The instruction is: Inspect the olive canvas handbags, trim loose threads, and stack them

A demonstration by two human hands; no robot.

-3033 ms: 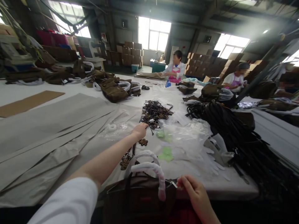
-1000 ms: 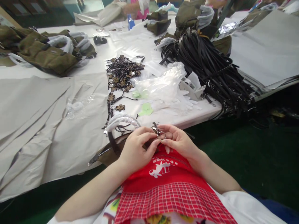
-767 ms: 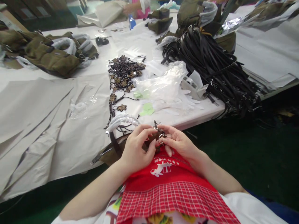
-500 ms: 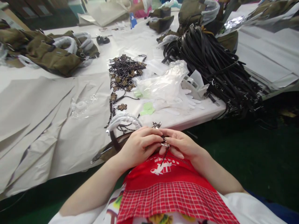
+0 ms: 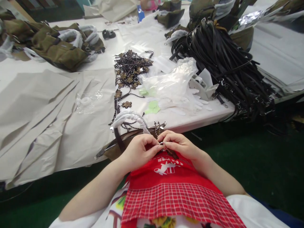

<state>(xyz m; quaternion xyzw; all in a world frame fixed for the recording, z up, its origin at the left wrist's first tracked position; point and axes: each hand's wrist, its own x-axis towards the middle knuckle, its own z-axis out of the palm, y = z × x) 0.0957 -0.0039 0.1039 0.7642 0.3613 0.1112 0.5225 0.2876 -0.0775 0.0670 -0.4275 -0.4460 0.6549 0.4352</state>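
Observation:
My left hand (image 5: 139, 151) and my right hand (image 5: 178, 145) meet over my lap, above a red apron (image 5: 166, 186). Both pinch a small metal ring (image 5: 163, 145) between their fingertips, and a dark charm hangs from it against the apron. Just beyond my hands a brown bag (image 5: 118, 146) rests at the table edge. Its handle (image 5: 129, 117) is wrapped in white foam. A metal clasp (image 5: 161, 125) on the bag shows right above my fingers.
A pile of brown flower charms on cords (image 5: 130, 71) lies mid-table. Clear plastic bags (image 5: 173, 84) lie to its right, beside a heap of black straps (image 5: 225, 66). Olive bags (image 5: 59, 47) sit far left on grey paper sheets (image 5: 40, 110). Below the table is green floor (image 5: 256, 158).
Three seconds ago my left hand reached to the charm pile and my right held the bag's clasp. Both have since come together at my lap on the ring; the view tilted down.

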